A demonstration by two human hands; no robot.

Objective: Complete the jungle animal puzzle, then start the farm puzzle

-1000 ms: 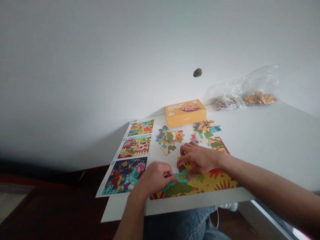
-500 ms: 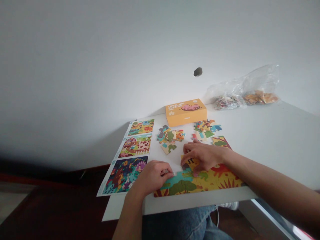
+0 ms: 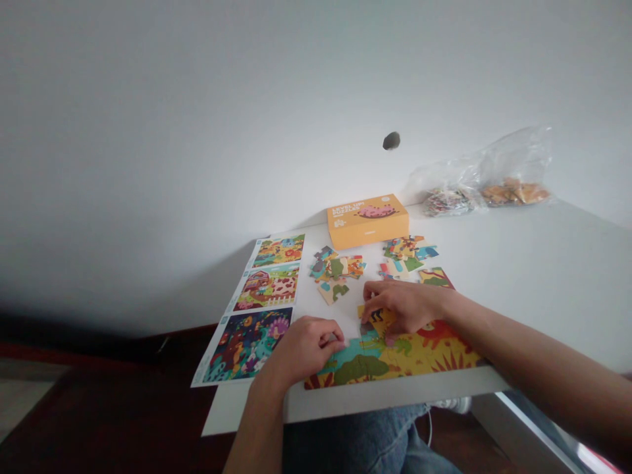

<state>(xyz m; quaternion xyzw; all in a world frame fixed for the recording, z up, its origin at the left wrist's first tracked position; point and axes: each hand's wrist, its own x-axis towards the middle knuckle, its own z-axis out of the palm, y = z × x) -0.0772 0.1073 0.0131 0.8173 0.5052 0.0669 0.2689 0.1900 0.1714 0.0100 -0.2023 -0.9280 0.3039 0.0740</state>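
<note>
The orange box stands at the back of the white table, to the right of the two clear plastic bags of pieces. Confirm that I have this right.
Not quite. The head view shows the orange box at the back of the white table, but it stands to the left of the two clear plastic bags of pieces, not to their right.
</note>
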